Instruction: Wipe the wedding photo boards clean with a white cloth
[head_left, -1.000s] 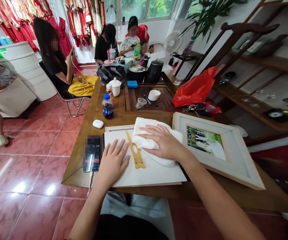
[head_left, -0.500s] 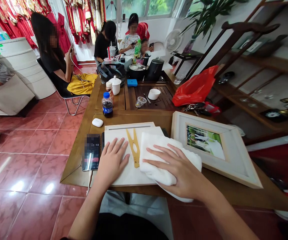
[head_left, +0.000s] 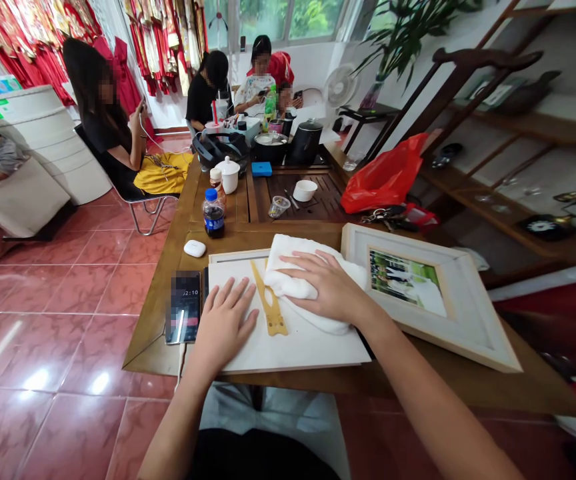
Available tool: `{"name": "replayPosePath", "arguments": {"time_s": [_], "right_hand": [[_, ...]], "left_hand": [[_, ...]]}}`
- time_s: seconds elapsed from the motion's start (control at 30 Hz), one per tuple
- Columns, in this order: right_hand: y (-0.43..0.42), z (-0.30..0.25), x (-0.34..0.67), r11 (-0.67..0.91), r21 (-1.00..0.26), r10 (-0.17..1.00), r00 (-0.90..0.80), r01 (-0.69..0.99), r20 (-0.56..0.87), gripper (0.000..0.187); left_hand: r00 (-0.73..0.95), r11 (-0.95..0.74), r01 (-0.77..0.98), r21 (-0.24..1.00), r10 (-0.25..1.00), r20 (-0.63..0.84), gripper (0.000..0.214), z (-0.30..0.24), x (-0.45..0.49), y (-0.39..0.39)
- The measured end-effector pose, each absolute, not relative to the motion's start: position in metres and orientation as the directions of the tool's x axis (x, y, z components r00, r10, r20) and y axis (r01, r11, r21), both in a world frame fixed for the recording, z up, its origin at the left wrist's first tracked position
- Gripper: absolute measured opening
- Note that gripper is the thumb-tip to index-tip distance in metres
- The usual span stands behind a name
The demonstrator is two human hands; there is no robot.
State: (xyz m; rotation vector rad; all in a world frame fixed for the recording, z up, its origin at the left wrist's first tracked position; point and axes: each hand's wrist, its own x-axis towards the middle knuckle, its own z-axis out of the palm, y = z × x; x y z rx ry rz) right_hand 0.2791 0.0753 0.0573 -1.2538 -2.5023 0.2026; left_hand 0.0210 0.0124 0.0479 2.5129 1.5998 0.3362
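My left hand [head_left: 228, 327] lies flat with its fingers apart on the left of a pale, cream-coloured board [head_left: 248, 357]. A folded white towel [head_left: 293, 247] is in my right hand [head_left: 323, 283], pressed against the board's upper right part. The right fingers stretch over the towel's top, and the thumb is hidden. Between the hands lies a flat yellow-tan piece with two prongs [head_left: 274, 320], the towel covering part of one prong. Under the board's far edge shows a light frame [head_left: 233, 256]. To the right, a wide-bordered picture frame [head_left: 473, 313] holds a photo with green grass.
Left of the board are a phone [head_left: 184, 320] with a cable and a white earbud case [head_left: 195, 248]. Beyond stand a blue-capped bottle [head_left: 213, 217], a lidded white cup [head_left: 228, 175] and a white bowl [head_left: 305, 191]. A red plastic bag [head_left: 383, 177] sits at right; several people sit farther back.
My right hand and the towel have moved away from me and slightly left, uncovering the board's near right part. The forked piece's near end has shifted slightly right. My left hand stays put.
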Motion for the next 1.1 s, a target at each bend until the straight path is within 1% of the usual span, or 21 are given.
{"name": "replayPosePath", "arguments": {"time_s": [0.13, 0.33, 0.47, 0.6, 0.8, 0.9, 1.1], "right_hand": [[0.055, 0.057, 0.283, 0.615, -0.275, 0.788, -0.573, 0.739, 0.225, 0.05], [0.004, 0.057, 0.293, 0.66, -0.259, 0.751, -0.625, 0.706, 0.211, 0.06], [-0.013, 0.057, 0.298, 0.666, -0.247, 0.746, -0.633, 0.704, 0.206, 0.063], [-0.002, 0.057, 0.299, 0.647, -0.247, 0.762, -0.618, 0.721, 0.194, 0.06], [0.045, 0.056, 0.287, 0.555, -0.243, 0.83, -0.508, 0.796, 0.229, 0.051], [0.061, 0.057, 0.28, 0.53, -0.251, 0.844, -0.477, 0.81, 0.246, 0.049], [0.049, 0.057, 0.279, 0.548, -0.237, 0.832, -0.494, 0.802, 0.253, 0.05]], "left_hand": [[0.405, -0.419, 0.87, 0.262, 0.908, 0.109, 0.048, 0.048, 0.021, 0.014], [0.405, -0.423, 0.865, 0.269, 0.906, 0.121, 0.047, 0.049, 0.021, 0.015], [0.41, -0.425, 0.865, 0.267, 0.905, 0.113, 0.047, 0.05, 0.021, 0.014], [0.4, -0.413, 0.873, 0.259, 0.911, 0.103, 0.047, 0.049, 0.022, 0.013], [0.387, -0.4, 0.881, 0.253, 0.916, 0.102, 0.047, 0.048, 0.023, 0.01], [0.379, -0.395, 0.884, 0.25, 0.919, 0.11, 0.047, 0.049, 0.023, 0.009], [0.347, -0.363, 0.894, 0.262, 0.932, 0.108, 0.046, 0.049, 0.025, 0.007]]}}
